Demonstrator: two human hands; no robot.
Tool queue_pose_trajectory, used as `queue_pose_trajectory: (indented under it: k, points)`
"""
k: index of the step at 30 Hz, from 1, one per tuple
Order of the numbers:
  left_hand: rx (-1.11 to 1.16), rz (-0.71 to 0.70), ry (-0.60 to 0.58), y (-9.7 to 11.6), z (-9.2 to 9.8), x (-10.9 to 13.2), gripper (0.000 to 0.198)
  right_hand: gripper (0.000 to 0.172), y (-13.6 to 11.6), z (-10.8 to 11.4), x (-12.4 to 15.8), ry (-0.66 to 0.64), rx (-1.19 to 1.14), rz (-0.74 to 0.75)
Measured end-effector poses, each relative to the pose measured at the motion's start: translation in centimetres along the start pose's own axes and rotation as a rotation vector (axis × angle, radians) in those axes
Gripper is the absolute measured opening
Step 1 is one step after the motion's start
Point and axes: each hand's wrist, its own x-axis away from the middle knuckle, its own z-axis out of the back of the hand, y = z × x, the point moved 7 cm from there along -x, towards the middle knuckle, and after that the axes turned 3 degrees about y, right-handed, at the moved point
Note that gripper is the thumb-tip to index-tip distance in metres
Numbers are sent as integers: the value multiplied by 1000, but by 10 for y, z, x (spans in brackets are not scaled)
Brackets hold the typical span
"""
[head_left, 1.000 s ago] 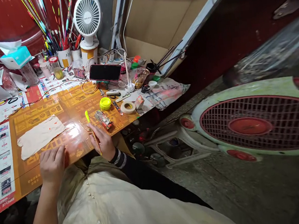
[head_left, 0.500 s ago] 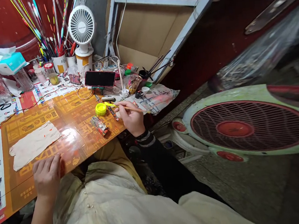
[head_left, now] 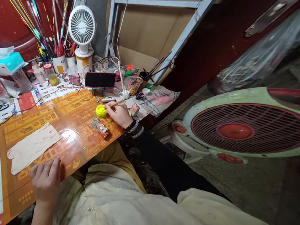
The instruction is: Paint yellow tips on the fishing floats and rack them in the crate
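Note:
My right hand [head_left: 120,114] pinches a thin wooden paintbrush [head_left: 117,102], its tip end down at a small pot of bright yellow paint [head_left: 101,111]. The fingers are right beside the pot's rim and hide the bristles. Just in front of the pot lies a small paint-spattered block [head_left: 100,127]. My left hand [head_left: 46,175] lies palm down on the front edge of the orange-brown table [head_left: 74,152], fingers laid out and holding nothing. Beyond those fingers is a cream cloth [head_left: 34,147] with a few orange specks.
A phone [head_left: 100,80] on a stand, a small white fan [head_left: 81,26] and a cup of brushes and colourful rods [head_left: 59,64] stand at the back. Jars, a tissue pack [head_left: 9,64] and wires surround them. To the right is a large green-rimmed fan [head_left: 234,130].
My right hand has moved left with the paintbrush, bringing its tip end down to the yellow pot. My left hand has stayed at the table edge.

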Motion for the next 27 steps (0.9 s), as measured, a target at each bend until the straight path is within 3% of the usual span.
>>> queue_pose_trajectory:
  k: [12,22,27]
  points:
    - [19,21,22,0,2,-1,31,28,-2,19,18,-25,-49,-49]
    - [53,56,17,-4,-1,3,34,18,0,41,9,-9,-76,-172]
    - [28,38,27,-3,0,3,35,32,6,37,8,19,-188,-235]
